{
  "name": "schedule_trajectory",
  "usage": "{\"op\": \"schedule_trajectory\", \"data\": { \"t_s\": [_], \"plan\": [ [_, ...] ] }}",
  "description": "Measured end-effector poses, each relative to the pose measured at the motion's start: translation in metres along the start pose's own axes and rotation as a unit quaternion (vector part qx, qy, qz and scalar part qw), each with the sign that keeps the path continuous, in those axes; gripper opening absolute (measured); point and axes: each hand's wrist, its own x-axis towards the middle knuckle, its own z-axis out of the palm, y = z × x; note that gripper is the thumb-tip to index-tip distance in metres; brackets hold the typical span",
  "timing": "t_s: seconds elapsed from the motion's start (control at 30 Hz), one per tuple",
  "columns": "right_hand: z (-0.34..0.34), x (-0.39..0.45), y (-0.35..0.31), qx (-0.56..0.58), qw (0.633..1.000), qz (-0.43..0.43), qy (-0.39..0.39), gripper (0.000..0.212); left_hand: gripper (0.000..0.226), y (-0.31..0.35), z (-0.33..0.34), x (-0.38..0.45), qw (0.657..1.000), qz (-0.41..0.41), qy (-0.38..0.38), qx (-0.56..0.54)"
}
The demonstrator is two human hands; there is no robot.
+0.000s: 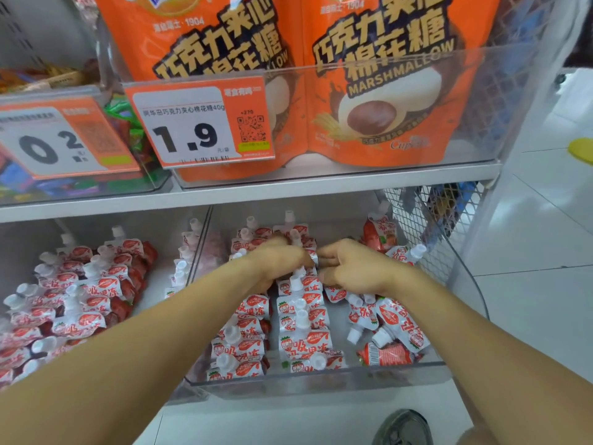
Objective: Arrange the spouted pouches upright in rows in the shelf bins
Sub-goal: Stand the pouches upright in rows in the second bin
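Red-and-white spouted pouches with white caps fill a clear bin [321, 382] on the lower shelf. Two rows of pouches [301, 319] stand upright in its left and middle part. At its right side several pouches [390, 329] lie loose and tipped over. My left hand [276, 261] and my right hand [356, 264] are both deep in the bin, fingers curled around pouches near the back of the middle row. A white-capped pouch [296, 279] shows just below and between the hands. What each palm holds is partly hidden.
A second clear bin [192, 252] to the left holds several rows of the same pouches [77, 293]. The shelf above carries orange marshmallow bags [378, 91] and price tags [199, 123]. A wire mesh panel [439, 220] closes the right side. A shoe [402, 428] stands on the tiled floor.
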Motion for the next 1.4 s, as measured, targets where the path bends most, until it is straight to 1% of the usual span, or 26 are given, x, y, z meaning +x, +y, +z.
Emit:
{"op": "schedule_trajectory", "data": {
  "t_s": [0.07,0.23,0.27,0.3,0.33,0.37,0.4,0.43,0.47,0.5,0.53,0.57,0.63,0.7,0.73,0.83,0.93,1.0,1.07,1.1,1.17,1.2,1.23,1.27,1.33,1.4],
  "plan": [
    [0.001,-0.003,0.000,-0.037,0.999,-0.002,-0.017,0.039,0.033,0.004,-0.002,-0.002,0.999,-0.019,-0.032,-0.018],
    [-0.003,-0.015,-0.010,0.028,0.997,0.019,-0.066,0.052,0.035,0.004,-0.008,-0.010,0.996,-0.024,-0.054,-0.068],
    [-0.005,-0.020,-0.014,0.002,0.999,0.010,-0.047,0.052,0.034,0.004,-0.010,-0.011,0.995,-0.023,-0.056,-0.080],
    [-0.008,-0.026,-0.018,-0.057,0.998,-0.003,-0.010,0.052,0.034,0.005,-0.011,-0.011,0.995,-0.018,-0.057,-0.085],
    [-0.013,-0.033,-0.023,-0.141,0.989,-0.010,0.034,0.052,0.035,0.006,-0.012,-0.012,0.997,-0.005,-0.046,-0.066],
    [-0.019,-0.041,-0.027,-0.230,0.970,-0.015,0.073,0.054,0.037,0.007,-0.013,-0.015,0.999,0.019,-0.031,-0.013],
    [-0.025,-0.050,-0.029,-0.298,0.950,-0.014,0.095,0.058,0.041,0.010,-0.013,-0.021,0.996,0.049,-0.010,0.080],
    [-0.030,-0.057,-0.028,-0.340,0.935,-0.005,0.100,0.064,0.046,0.012,-0.012,-0.029,0.978,0.086,0.024,0.186],
    [-0.034,-0.064,-0.026,-0.361,0.929,0.013,0.086,0.069,0.052,0.015,-0.009,-0.040,0.948,0.150,0.061,0.273],
    [-0.035,-0.067,-0.022,-0.361,0.930,0.038,0.062,0.073,0.055,0.017,-0.006,-0.052,0.915,0.229,0.081,0.321],
    [-0.035,-0.071,-0.021,-0.352,0.933,0.059,0.037,0.076,0.051,0.019,-0.003,-0.061,0.891,0.293,0.075,0.339],
    [-0.034,-0.072,-0.019,-0.342,0.937,0.072,0.020,0.077,0.045,0.018,0.000,-0.066,0.876,0.334,0.052,0.345],
    [-0.036,-0.077,-0.016,-0.335,0.939,0.076,-0.002,0.086,0.038,0.017,0.009,-0.067,0.862,0.346,-0.003,0.370],
    [-0.041,-0.083,-0.013,-0.332,0.939,0.082,-0.030,0.100,0.040,0.017,0.017,-0.063,0.854,0.338,-0.030,0.394],
    [-0.042,-0.086,-0.011,-0.336,0.937,0.084,-0.039,0.102,0.041,0.019,0.020,-0.063,0.852,0.341,-0.041,0.396],
    [-0.039,-0.097,-0.006,-0.376,0.924,0.064,-0.036,0.099,0.038,0.019,0.028,-0.065,0.857,0.346,-0.089,0.372],
    [-0.034,-0.106,-0.009,-0.405,0.914,0.042,-0.008,0.076,0.042,0.014,0.032,-0.076,0.876,0.337,-0.112,0.326],
    [-0.035,-0.115,-0.010,-0.412,0.911,0.022,0.004,0.058,0.042,0.008,0.030,-0.084,0.899,0.332,-0.082,0.275],
    [-0.039,-0.124,-0.012,-0.377,0.925,-0.014,0.051,0.045,0.048,0.002,0.025,-0.092,0.924,0.316,-0.044,0.211],
    [-0.038,-0.126,-0.013,-0.327,0.939,-0.036,0.097,0.043,0.057,-0.001,0.023,-0.096,0.933,0.310,-0.033,0.181],
    [-0.032,-0.122,-0.016,-0.181,0.957,-0.096,0.204,0.038,0.077,-0.004,0.021,-0.105,0.950,0.292,-0.037,0.110],
    [-0.027,-0.116,-0.018,-0.110,0.957,-0.120,0.238,0.034,0.081,-0.005,0.021,-0.108,0.955,0.283,-0.039,0.074],
    [-0.022,-0.111,-0.021,-0.052,0.958,-0.135,0.248,0.030,0.080,-0.007,0.020,-0.110,0.959,0.279,-0.023,0.046],
    [-0.017,-0.107,-0.022,0.000,0.964,-0.138,0.228,0.027,0.074,-0.010,0.018,-0.109,0.960,0.280,0.015,0.027],
    [-0.015,-0.104,-0.022,0.113,0.977,-0.118,0.135,0.022,0.054,-0.015,0.009,-0.104,0.958,0.272,0.090,0.019],
    [-0.018,-0.106,-0.020,0.169,0.979,-0.097,0.061,0.020,0.041,-0.019,0.002,-0.098,0.958,0.272,0.087,0.033]
  ]
}}
